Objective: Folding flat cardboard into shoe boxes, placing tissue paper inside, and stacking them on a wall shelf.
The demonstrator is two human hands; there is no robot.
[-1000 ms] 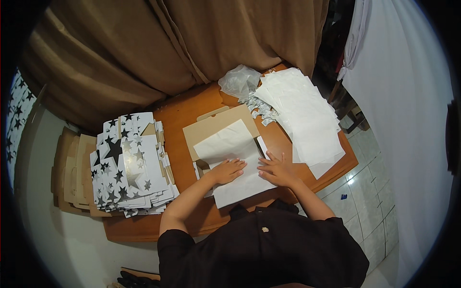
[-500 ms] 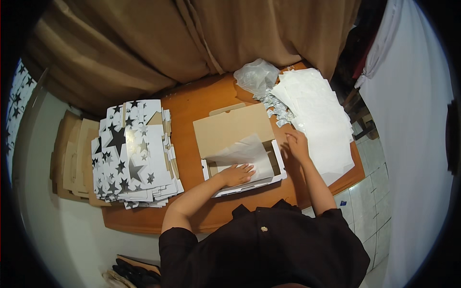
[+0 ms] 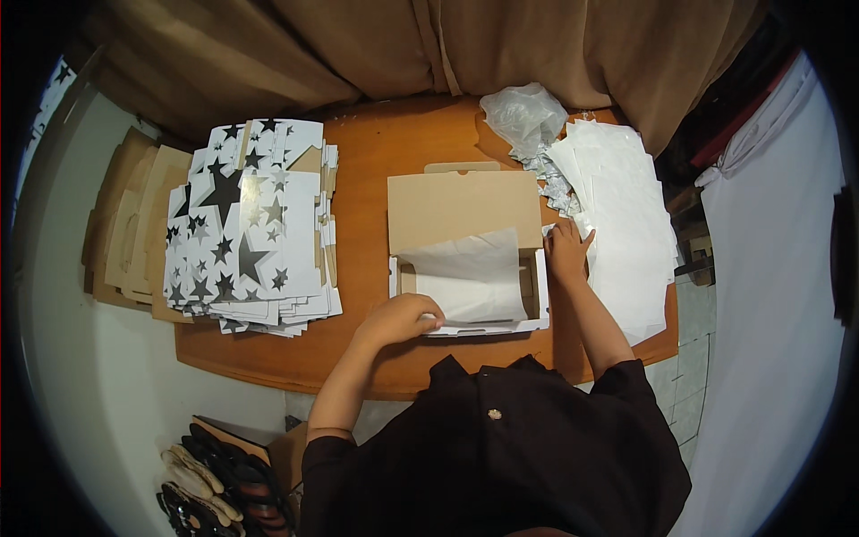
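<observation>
Head view, one person at an orange-brown wooden table (image 3: 376, 179), both forearms coming in from the lower edge.

Left hand (image 3: 398, 318): forearm bare, angled up and to the right from the elbow near the table's front edge. Hand palm-down, fingers curled together, fingertips resting on the lower left corner of the sheet of white tissue paper (image 3: 470, 277). Whether the paper is pinched or only pressed flat cannot be told.

Right hand (image 3: 567, 251): forearm runs nearly straight up from the body along the right side of the box. Hand flat, palm-down, fingers spread slightly apart, resting at the box's right wall where it meets the stack of white paper (image 3: 626, 224). Nothing seen clamped in it.

Open cardboard box (image 3: 465, 259): sits mid-table, just in front of the person. Brown lid flap folded back, lying flat toward the far side. Outer walls white. The tissue sheet lies inside, covering most of the bottom, one edge riding up onto the lid.

Surroundings: pile of flat box blanks (image 3: 246, 233), white with black stars, on the table's left part, well apart from the hands. Plain brown cardboard sheets (image 3: 125, 224) further left, off the table edge. Crumpled clear plastic bag (image 3: 523, 112) at the far side, touching the white paper stack. Brown curtain (image 3: 403, 45) behind the table. Dark shoes (image 3: 215, 483) on the floor, lower left.
</observation>
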